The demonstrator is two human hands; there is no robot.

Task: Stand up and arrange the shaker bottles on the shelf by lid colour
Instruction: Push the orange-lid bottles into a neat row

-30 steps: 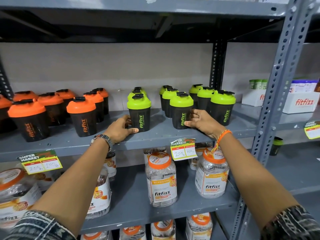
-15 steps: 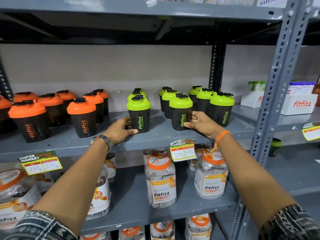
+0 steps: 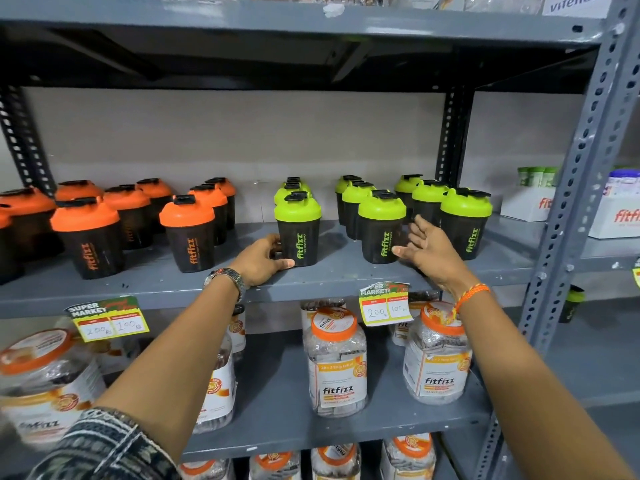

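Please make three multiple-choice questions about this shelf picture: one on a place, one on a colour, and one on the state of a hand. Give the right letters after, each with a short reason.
1. Where do the orange-lid shakers stand on the shelf?
A. left part
B. right part
C. middle

2. What lid colour has the front shaker at the left hand?
A. orange
B. green
C. white

3. How is the right hand?
A. a closed fist
B. open, fingers spread
C. lifting a jar

Key: 1 A, the orange lids fill the left part of the shelf; 2 B, its lid is bright green; 3 B, the palm is open beside the second green shaker, gripping nothing.
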